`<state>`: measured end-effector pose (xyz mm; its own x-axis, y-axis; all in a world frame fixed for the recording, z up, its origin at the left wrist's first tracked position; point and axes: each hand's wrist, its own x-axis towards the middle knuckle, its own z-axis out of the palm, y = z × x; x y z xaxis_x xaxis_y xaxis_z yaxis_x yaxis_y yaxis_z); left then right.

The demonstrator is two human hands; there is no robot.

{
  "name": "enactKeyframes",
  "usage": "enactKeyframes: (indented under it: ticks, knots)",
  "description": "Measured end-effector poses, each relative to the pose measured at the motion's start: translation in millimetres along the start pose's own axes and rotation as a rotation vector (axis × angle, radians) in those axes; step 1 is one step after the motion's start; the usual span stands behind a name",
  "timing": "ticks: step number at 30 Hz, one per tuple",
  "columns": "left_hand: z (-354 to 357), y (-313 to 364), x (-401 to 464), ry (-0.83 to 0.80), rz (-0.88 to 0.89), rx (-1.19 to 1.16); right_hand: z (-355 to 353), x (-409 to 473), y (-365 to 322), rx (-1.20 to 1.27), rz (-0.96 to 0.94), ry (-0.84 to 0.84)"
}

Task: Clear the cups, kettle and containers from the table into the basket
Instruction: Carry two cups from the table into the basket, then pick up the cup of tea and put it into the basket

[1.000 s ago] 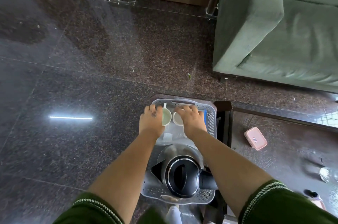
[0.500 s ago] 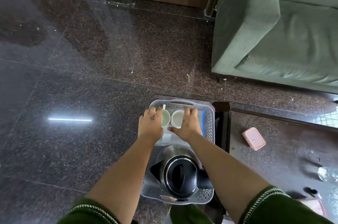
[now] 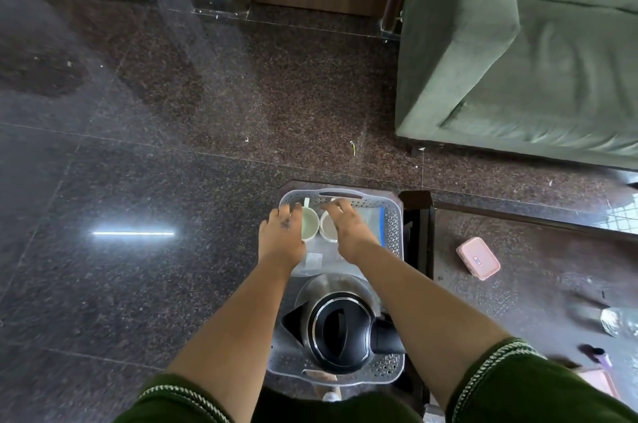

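A grey perforated basket (image 3: 394, 232) stands on a dark stool beside the table. In its near half sits a steel kettle (image 3: 340, 332) with a black lid. At its far end a pale green cup (image 3: 309, 224) and a white cup (image 3: 327, 228) stand side by side on a clear container with a blue edge (image 3: 375, 219). My left hand (image 3: 281, 237) curls round the left side of the green cup. My right hand (image 3: 348, 229) hovers over the right of the white cup with fingers stretched forward. A pink lidded container (image 3: 477, 258) lies on the dark table (image 3: 535, 243).
A clear glass item (image 3: 618, 321) and a small dark object (image 3: 594, 352) sit at the table's right edge. A green sofa (image 3: 518, 59) fills the upper right. Dark polished floor spreads to the left and ahead, up to a wooden door frame.
My right hand has shifted right and opened off the white cup, which now shows more. The left hand has stayed at the green cup. The view has moved slightly.
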<state>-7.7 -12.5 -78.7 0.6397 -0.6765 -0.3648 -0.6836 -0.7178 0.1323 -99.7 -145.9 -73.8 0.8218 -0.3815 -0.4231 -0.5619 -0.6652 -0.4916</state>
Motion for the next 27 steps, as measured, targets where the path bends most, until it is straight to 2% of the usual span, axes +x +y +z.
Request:
enactKeyframes:
  ticks: [7,10,16,21,27]
  knots:
    - [-15.1,8.7,-10.1,-0.049,-0.031,-0.042,-12.9,-29.4,6.3,0.031,0.150,0.051]
    - [-34.5,19.6,-17.4,0.032,-0.038,-0.154,-27.5,-48.2,11.8,0.110,0.250,0.132]
    - [-77.3,68.4,-27.3,0.151,-0.043,-0.229,-57.6,-96.2,31.0,0.239,0.423,0.362]
    - [-99.3,157.5,-44.6,0.174,0.126,-0.233,-74.4,-148.3,72.7,0.278,0.527,0.494]
    - [-64.5,280.5,-100.3,0.166,0.373,-0.196,-75.4,-233.3,162.8,0.271,0.660,0.527]
